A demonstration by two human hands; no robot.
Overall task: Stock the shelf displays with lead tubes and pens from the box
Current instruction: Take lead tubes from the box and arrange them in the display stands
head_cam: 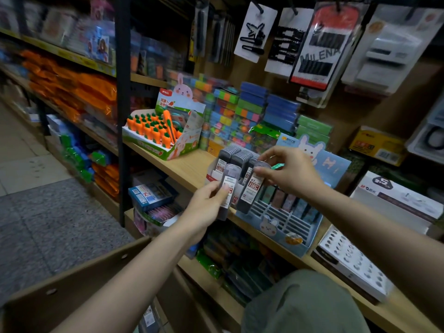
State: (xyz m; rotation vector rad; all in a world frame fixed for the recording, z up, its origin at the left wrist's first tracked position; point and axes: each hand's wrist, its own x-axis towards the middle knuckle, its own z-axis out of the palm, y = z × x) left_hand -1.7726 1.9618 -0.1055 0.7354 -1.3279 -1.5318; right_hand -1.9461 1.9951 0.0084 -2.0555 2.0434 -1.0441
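Left hand (pixel 206 203) grips one lead tube (pixel 227 191) upright, right hand (pixel 286 174) pinches another lead tube's (pixel 251 188) cap, both near the tube display (pixel 216 170), likely for slotting in.

1. Left hand (pixel 207 205) covers lower half of its lead tube (pixel 228 188).
2. Cardboard box (pixel 79 282) below it cut off by bottom edge.
3. Shelves far left: motion-blurred.

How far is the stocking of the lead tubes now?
Done: rows of tubes already stand in the lead tube display. In hand: the left hand and the right hand each hold a lead tube. Left: both tubes; many slots in the blue bunny display stand empty.
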